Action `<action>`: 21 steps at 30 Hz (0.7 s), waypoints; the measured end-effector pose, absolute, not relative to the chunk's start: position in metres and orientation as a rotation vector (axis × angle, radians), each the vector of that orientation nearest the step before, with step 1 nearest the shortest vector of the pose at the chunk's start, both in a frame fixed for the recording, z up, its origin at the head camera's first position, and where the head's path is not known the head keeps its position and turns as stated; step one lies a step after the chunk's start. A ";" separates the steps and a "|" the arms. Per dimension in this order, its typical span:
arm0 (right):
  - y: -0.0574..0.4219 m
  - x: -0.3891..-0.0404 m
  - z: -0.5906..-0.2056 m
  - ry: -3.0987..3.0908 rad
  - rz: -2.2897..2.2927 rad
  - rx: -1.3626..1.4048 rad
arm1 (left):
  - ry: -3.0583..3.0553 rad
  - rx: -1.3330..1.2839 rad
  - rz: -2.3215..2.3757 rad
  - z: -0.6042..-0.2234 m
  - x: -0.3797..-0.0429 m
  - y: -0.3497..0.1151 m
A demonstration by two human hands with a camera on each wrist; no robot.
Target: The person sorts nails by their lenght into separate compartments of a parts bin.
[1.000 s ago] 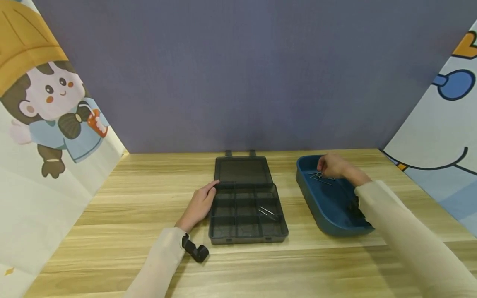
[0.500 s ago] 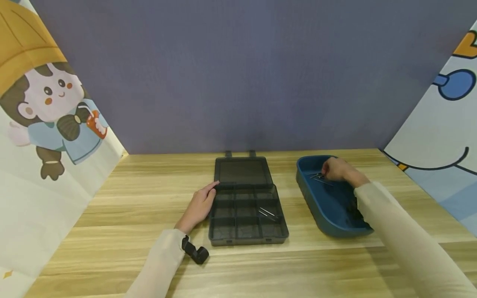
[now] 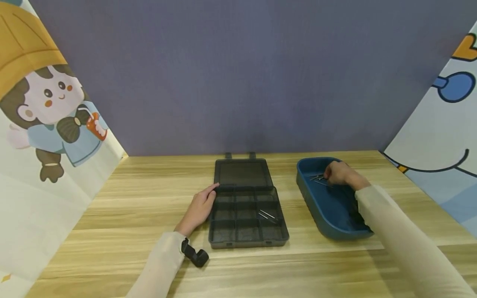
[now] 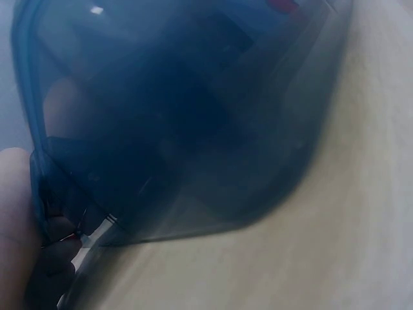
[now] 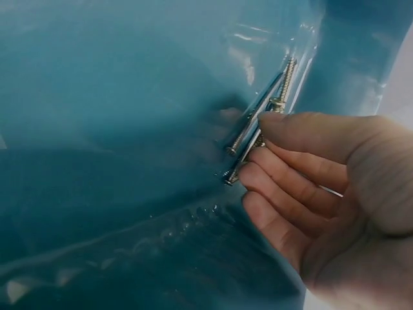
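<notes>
A dark translucent compartment box lies with its lid folded back. Along its left side rests my left hand, the index finger stretched toward the hinge. The left wrist view shows the box wall large and blurred. Two thin metal screws lie in the right part of the box. My right hand is down inside a blue tray, thumb and fingertips pinching a screw. More screws lie close beside those fingertips, against the tray floor.
Light wood-grain tabletop surrounds box and tray. A grey-blue panel stands behind, with cartoon-printed sheets at left and right. A black wrist camera is strapped to the left sleeve.
My right hand has shifted slightly right and nearer inside the tray, sinking lower among the screws. The left hand stays put at the box.
</notes>
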State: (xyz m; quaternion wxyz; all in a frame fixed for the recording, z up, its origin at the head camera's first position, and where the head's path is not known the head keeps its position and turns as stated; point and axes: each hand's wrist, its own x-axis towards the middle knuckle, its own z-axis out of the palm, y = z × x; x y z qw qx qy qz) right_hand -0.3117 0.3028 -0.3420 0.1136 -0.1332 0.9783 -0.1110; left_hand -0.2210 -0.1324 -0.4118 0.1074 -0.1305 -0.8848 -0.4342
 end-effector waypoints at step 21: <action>0.294 -0.310 -0.349 2.861 -0.285 -0.358 | -2.615 -0.401 -1.297 -0.412 -0.219 -0.136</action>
